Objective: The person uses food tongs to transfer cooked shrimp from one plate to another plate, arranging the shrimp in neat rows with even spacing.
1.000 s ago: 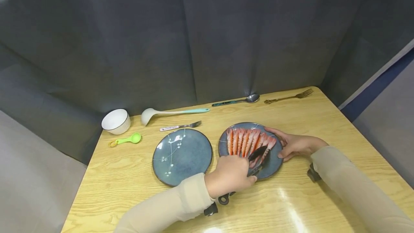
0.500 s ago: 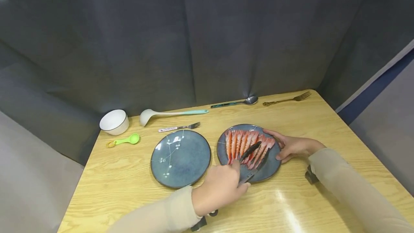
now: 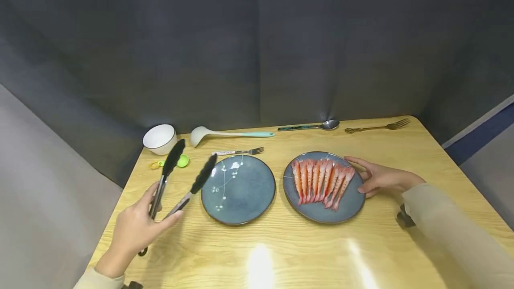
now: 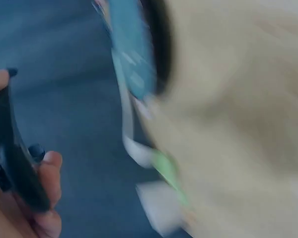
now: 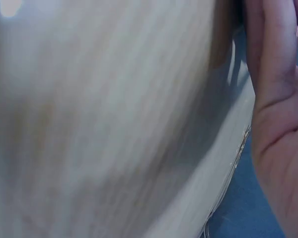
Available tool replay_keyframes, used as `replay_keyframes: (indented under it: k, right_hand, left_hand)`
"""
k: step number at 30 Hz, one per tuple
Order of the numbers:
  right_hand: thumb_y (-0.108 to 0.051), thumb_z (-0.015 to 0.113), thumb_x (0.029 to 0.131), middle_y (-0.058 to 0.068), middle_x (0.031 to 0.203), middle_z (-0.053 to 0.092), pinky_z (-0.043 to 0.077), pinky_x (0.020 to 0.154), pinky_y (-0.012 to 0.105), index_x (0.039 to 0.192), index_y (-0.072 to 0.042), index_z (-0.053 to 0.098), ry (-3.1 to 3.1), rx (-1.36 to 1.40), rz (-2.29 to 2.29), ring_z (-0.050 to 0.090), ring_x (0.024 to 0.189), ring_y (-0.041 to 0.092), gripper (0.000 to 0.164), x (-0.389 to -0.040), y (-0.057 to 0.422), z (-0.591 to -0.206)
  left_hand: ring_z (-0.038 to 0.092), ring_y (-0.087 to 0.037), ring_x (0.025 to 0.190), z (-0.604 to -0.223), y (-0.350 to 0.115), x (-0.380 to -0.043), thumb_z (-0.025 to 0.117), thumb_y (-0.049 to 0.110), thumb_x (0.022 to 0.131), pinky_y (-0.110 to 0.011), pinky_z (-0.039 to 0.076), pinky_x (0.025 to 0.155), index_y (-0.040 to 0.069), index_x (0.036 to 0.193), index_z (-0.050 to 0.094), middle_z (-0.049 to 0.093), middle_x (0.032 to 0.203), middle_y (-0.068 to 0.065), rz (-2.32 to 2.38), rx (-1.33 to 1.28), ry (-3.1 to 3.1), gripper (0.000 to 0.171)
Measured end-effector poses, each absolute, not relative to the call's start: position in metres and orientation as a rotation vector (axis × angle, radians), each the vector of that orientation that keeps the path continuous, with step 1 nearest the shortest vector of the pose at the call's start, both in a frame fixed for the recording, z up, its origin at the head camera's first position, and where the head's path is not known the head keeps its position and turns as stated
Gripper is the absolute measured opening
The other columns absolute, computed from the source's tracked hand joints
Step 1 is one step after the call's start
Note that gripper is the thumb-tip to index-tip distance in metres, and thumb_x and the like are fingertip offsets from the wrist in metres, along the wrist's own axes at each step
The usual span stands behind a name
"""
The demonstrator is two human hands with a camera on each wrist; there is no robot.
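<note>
My left hand (image 3: 134, 226) holds a pair of black-tipped tongs (image 3: 173, 157) above the left part of the table, their two arms spread apart with nothing between them. In the left wrist view the fingers are around the dark tongs handle (image 4: 20, 173), partly out of frame. At the right, my right hand (image 3: 387, 178) grips the rim of a blue-grey plate (image 3: 349, 206), thumb on the edge. A row of several orange-red shrimp (image 3: 321, 177) lies on that plate. Beside it is a second blue plate (image 3: 249, 191) with white blossom sprigs and no food on it.
Along the back lie a white bowl (image 3: 159, 138), a green measuring spoon (image 3: 182, 161), a ladle (image 3: 198, 135) with a turquoise handle, a small fork (image 3: 225, 152), a dark-handled spoon (image 3: 331, 124) and a bronze fork (image 3: 397, 124). A dark curtain (image 3: 297, 48) hangs behind the table.
My left hand has swung from the shrimp plate to the far left, carrying the tongs, which have spread wide. The right hand stays at the plate's rim. The head view has shifted slightly.
</note>
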State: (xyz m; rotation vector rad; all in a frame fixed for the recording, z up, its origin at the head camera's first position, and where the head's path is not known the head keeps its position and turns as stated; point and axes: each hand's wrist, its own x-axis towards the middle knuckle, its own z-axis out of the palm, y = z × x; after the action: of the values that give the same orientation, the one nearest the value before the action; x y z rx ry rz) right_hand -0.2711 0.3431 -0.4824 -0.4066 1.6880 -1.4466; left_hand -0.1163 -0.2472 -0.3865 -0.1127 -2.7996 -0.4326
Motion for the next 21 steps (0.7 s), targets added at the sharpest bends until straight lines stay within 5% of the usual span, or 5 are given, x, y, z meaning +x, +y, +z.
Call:
replay_keyframes:
  k: [8, 14, 21]
  right_hand:
    - [0.007, 0.051, 0.082, 0.026, 0.126, 0.038, 0.041, 0.076, 0.050, 0.139, -0.016, -0.007, 1.753, -0.346, -1.493, 0.050, 0.102, 0.036, 0.084, -0.258, 0.384, -0.484]
    - [0.003, 0.053, 0.083, 0.028, 0.115, 0.046, 0.043, 0.076, 0.046, 0.138, -0.006, -0.002, 1.843, -0.319, -1.524, 0.053, 0.097, 0.034, 0.079, -0.252, 0.379, -0.484]
    - [-0.013, 0.060, 0.082, 0.020, 0.084, 0.055, 0.048, 0.065, 0.039, 0.136, 0.001, 0.017, 2.270, -0.296, -1.324, 0.057, 0.073, 0.025, 0.070, -0.261, 0.363, -0.475]
  left_hand:
    - [0.042, -0.016, 0.040, -0.433, -0.277, -0.129, 0.043, 0.075, 0.066, -0.030, 0.029, 0.034, -0.009, 0.129, 0.028, 0.048, 0.051, -0.001, -0.409, 0.298, -3.109, 0.105]
    - [0.035, -0.010, 0.026, -0.468, -0.274, -0.143, 0.044, 0.064, 0.076, -0.025, 0.027, 0.028, -0.021, 0.127, 0.014, 0.041, 0.039, -0.003, -0.386, 0.191, -3.165, 0.104]
    - [0.042, -0.018, 0.033, -0.471, -0.274, -0.146, 0.049, 0.056, 0.079, -0.027, 0.029, 0.029, -0.022, 0.125, 0.010, 0.048, 0.048, -0.016, -0.144, 0.154, -3.215, 0.098]
